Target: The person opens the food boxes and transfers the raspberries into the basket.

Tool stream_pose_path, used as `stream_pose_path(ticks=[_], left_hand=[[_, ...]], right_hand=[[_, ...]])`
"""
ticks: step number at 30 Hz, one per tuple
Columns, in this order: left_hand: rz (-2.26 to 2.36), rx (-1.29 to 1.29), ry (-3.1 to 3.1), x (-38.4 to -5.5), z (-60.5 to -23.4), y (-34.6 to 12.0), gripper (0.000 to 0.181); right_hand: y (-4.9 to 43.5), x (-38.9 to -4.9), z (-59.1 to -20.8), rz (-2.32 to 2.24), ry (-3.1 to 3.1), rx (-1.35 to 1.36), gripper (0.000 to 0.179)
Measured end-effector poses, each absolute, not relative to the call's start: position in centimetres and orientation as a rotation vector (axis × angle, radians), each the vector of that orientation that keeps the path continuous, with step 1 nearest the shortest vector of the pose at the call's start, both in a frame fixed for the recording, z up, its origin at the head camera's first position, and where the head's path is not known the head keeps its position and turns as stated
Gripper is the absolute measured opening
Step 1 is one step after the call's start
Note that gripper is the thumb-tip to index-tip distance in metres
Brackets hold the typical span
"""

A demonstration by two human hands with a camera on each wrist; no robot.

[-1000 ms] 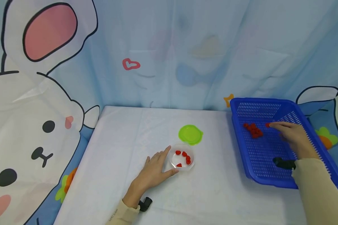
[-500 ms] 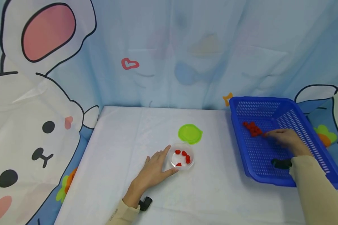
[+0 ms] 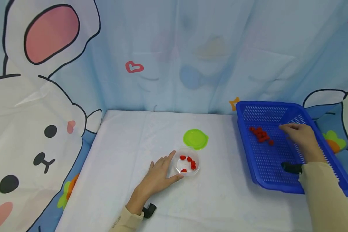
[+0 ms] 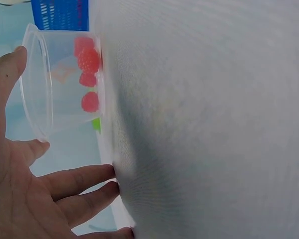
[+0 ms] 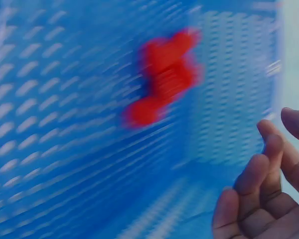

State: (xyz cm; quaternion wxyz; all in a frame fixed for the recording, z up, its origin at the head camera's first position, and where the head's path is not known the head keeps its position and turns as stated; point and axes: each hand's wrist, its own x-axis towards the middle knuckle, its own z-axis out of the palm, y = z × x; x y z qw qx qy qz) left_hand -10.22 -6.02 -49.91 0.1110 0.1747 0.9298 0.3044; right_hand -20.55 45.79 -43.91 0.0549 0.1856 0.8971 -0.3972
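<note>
Left hand (image 3: 153,182) spread wide, thumb and forefinger at the clear cup (image 3: 187,164), likely steadying it; red berries (image 3: 193,165) inside, bumps plain only from the left wrist; green lid (image 3: 195,139) beyond that forefinger; blue basket (image 3: 268,167), red heap (image 3: 260,134) left of the right hand (image 3: 303,138); its wrist view, though blurred, shows thumb and fingertips slightly parted, seemingly holding nothing.

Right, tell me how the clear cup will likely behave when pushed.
The cup probably slides easily, since it looks like light, clear plastic. It may flex a little, its wall appearing thin. The few berries inside look rounded and loose, so might roll.
</note>
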Motion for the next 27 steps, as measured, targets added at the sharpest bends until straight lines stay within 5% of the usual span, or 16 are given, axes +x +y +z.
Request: stream_pose_path(ticks=[5, 12, 27], left_hand=[[0.892, 0.517, 2.735, -10.3, -50.1, -6.0, 0.093], [0.898, 0.502, 2.727, -10.3, -50.1, -5.9, 0.093], [0.871, 0.488, 2.729, -10.4, -50.2, -6.0, 0.094]], right_hand=[[40.9, -19.5, -39.8, -1.196, 2.831, 0.344, 0.078], [33.6, -16.9, -37.0, -1.141, 2.897, -0.089, 0.048], [22.9, -16.9, -42.4, -1.200, 2.674, -0.667, 0.021]])
